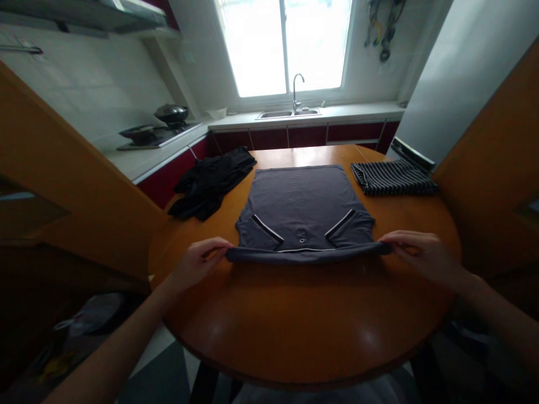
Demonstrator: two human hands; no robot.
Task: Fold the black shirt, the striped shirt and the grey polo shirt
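Note:
A dark grey short-sleeved shirt [301,196] lies spread on the round wooden table [303,320], its sleeves turned inward with black-and-white trimmed cuffs showing. The near edge of the shirt is folded over into a long strip. My left hand [202,258] pinches the left end of that strip between thumb and fingers. At the opposite end, my right hand [415,252] pinches the strip's right corner. Between the two hands the edge looks stretched straight.
Dark crumpled clothing [214,179] lies at the table's left. A folded black-and-white striped garment [393,178] sits at the right, by a chair back [412,152]. Behind are a counter with a sink [288,114], a faucet [296,90], and pans [172,113] on a stove.

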